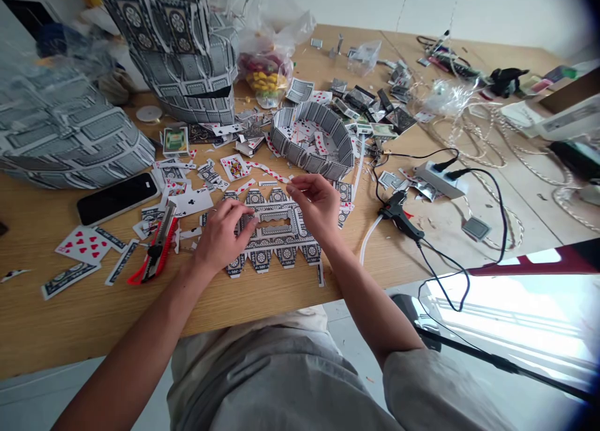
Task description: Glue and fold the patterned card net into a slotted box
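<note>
A flat piece made of patterned playing cards (276, 238), with tabs along its edges and a slot in its middle, lies near the table's front edge. My left hand (224, 234) rests on its left end, fingers bent; whatever is between thumb and fingertips is too small to make out. Over its upper right part, my right hand (316, 205) is raised with thumb and fingertips pinched together, and anything they hold is too small to tell. Behind the piece stands a ring-shaped card wall (312, 163) with loose cards inside.
A red box cutter (157, 247) and a phone (118, 198) lie at the left. Large woven card structures (187, 69) rise behind them. At the right are a glue gun (400, 217), a power strip (440, 180) and looping cords. Card scraps lie around.
</note>
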`<state>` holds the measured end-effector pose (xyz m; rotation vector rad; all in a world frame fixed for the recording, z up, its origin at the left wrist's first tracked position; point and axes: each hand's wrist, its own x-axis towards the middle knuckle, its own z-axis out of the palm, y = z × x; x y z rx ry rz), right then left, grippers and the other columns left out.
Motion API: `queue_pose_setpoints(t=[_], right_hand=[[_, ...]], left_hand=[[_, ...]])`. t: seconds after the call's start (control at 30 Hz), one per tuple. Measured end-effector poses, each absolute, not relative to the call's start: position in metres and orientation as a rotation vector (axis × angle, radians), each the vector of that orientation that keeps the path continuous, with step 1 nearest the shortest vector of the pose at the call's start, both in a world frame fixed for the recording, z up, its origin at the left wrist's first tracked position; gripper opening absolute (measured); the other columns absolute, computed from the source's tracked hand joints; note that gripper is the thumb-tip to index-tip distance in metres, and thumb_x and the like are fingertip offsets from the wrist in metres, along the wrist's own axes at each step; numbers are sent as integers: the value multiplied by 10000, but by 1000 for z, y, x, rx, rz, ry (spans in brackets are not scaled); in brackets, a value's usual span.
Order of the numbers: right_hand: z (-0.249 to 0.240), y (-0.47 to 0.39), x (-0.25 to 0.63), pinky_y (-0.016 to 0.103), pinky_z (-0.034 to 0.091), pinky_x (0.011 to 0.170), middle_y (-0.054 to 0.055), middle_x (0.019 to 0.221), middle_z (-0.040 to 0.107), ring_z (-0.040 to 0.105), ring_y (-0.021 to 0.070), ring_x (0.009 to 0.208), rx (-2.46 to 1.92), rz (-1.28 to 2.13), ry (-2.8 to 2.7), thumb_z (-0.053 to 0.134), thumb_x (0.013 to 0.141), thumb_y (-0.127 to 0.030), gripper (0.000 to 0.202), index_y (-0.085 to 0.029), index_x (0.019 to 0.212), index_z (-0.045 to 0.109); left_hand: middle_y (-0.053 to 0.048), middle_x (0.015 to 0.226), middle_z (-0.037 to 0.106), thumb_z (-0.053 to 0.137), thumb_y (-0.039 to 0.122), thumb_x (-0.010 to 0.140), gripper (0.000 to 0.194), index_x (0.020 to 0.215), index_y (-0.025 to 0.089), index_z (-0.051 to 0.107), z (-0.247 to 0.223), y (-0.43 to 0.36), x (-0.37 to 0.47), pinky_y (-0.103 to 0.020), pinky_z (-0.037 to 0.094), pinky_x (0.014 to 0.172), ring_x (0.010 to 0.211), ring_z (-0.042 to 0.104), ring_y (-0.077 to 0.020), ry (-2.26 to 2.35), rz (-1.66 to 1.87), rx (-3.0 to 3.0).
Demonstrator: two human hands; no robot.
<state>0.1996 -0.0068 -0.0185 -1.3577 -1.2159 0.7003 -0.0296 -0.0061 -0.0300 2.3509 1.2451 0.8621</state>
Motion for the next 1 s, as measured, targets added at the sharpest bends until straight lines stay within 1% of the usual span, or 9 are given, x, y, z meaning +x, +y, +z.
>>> queue_pose_setpoints(t=[0.17, 0.37, 0.47, 0.57, 0.63, 0.73, 0.87, 0.9, 1.0], right_hand=[[-20, -5, 203, 325, 603, 719, 49, 900, 807, 760, 180, 794, -1379, 664, -1217, 586, 1021, -427, 292, -219, 1189, 703], [-15, -8, 227, 462, 614, 911, 134, 1255, 786, 763, 277, 1070, -1653, 516, -1259, 718, 902, -348, 359, -211, 1234, 728], [-16, -28, 242, 553, 603, 947, 150, 1290, 765, 741, 333, 1126, -1760, 531, -1347, 748, 878, -396, 427, -221, 1267, 720], [-21, -56, 252, 576, 610, 941, 127, 1231, 778, 743, 348, 1133, -1793, 542, -1439, 764, 880, -434, 436, -260, 1277, 721], [-23, -70, 255, 555, 630, 927, 137, 1265, 772, 744, 355, 1156, -1790, 566, -1461, 776, 879, -447, 459, -272, 1300, 720], [-19, -77, 255, 540, 638, 922, 128, 1218, 802, 764, 352, 1130, -1776, 613, -1433, 771, 885, -470, 413, -277, 1249, 750], [8, -55, 246, 533, 638, 846, 72, 780, 818, 796, 316, 817, -1732, 743, -1371, 685, 945, -530, 332, -241, 1066, 795], [17, -42, 242, 519, 640, 837, 68, 776, 818, 793, 302, 793, -1659, 790, -1376, 690, 939, -528, 324, -236, 1025, 800], [45, 9, 223, 487, 625, 972, 83, 1119, 838, 788, 280, 1041, -1369, 809, -1424, 845, 772, -375, 275, -243, 1011, 812]], left_hand=[[-112, 1107, 692, 555, 377, 1056, 231, 1057, 206, 709, -29, 2, -37, -477, 523, 1016, 1100, 656, -295, 1392, 917, 2361], [-140, 1098, 683, 537, 370, 1048, 236, 1071, 204, 703, -35, 11, -54, -499, 525, 971, 1117, 643, -343, 1669, 960, 2353], [-143, 1124, 684, 560, 371, 1036, 235, 1096, 196, 705, -35, 10, -54, -500, 535, 958, 1108, 654, -343, 1692, 954, 2381], [-142, 1232, 701, 601, 395, 1025, 254, 1145, 203, 716, -31, 3, -48, -541, 510, 1055, 1201, 649, -345, 1489, 920, 2469], [-146, 1407, 663, 660, 469, 998, 373, 1272, 219, 699, -28, -4, -41, -574, 465, 1145, 1336, 608, -353, 1249, 813, 2544], [-189, 1618, 523, 767, 673, 866, 814, 1512, 213, 581, -28, -13, -31, -604, 380, 1250, 1507, 482, -399, 1079, 593, 2606], [-258, 1734, 338, 782, 849, 710, 1195, 1630, 165, 446, -32, -19, -25, -628, 275, 1316, 1610, 331, -443, 1110, 351, 2582], [-261, 1743, 318, 778, 864, 697, 1221, 1635, 162, 435, -32, -19, -24, -632, 255, 1324, 1623, 305, -443, 1123, 325, 2571], [-246, 1743, 329, 801, 842, 685, 1199, 1619, 177, 450, -33, -21, -24, -627, 220, 1338, 1632, 289, -433, 1148, 339, 2554]])
